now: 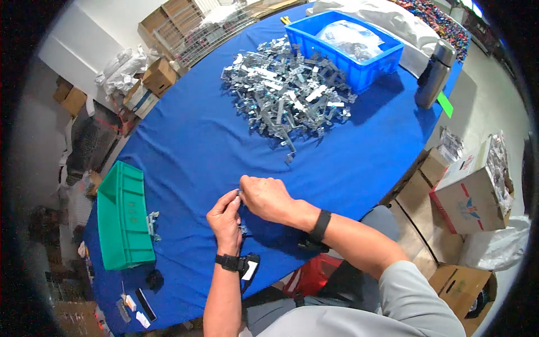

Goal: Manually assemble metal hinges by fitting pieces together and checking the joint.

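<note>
Over the blue cloth, my left hand (225, 223) and my right hand (265, 197) meet, fingertips close together. Both are closed in a pinch. Whatever lies between the fingers is mostly hidden; a small greyish bit (243, 229) shows beside my left palm, too small to name. Farther away, a large heap of small flat metal brackets (286, 92) spreads on the cloth. To the left of my hands stands a green plastic bin (126, 219), with a few similar metal pieces (153, 226) lying against its right side.
Behind the heap sits a blue crate (359, 70) holding a clear plastic bag (351, 39). A steel flask (436, 76) stands at the right edge. Small items, including a dark strip (145, 304), lie near left. Cardboard boxes (474, 191) stand on the floor to the right.
</note>
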A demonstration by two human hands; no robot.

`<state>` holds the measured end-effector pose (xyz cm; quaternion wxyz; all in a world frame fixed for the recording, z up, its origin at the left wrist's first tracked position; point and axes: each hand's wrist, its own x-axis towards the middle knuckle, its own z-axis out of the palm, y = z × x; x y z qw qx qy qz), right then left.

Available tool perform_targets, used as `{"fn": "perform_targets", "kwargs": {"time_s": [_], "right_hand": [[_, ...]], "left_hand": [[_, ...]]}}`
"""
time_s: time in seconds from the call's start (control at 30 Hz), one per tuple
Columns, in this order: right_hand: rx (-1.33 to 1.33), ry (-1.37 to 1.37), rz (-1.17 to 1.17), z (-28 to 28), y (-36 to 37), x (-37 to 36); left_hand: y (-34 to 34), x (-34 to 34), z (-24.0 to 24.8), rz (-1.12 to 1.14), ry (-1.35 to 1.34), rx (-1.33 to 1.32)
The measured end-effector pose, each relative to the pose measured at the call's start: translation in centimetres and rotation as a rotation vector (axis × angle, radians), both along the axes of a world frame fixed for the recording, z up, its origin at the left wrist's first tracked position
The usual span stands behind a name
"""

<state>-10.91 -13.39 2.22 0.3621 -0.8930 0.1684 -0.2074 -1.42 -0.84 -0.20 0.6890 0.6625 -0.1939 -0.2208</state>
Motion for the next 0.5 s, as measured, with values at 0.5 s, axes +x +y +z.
{"fn": "perform_targets", "kwargs": {"time_s": [0.5], "right_hand": [[0.030,0.033,-0.023,-0.34,-0.52,0.28]], "left_hand": [[-0.05,-0.01,0.48,0.014,0.003,0.016]]}}
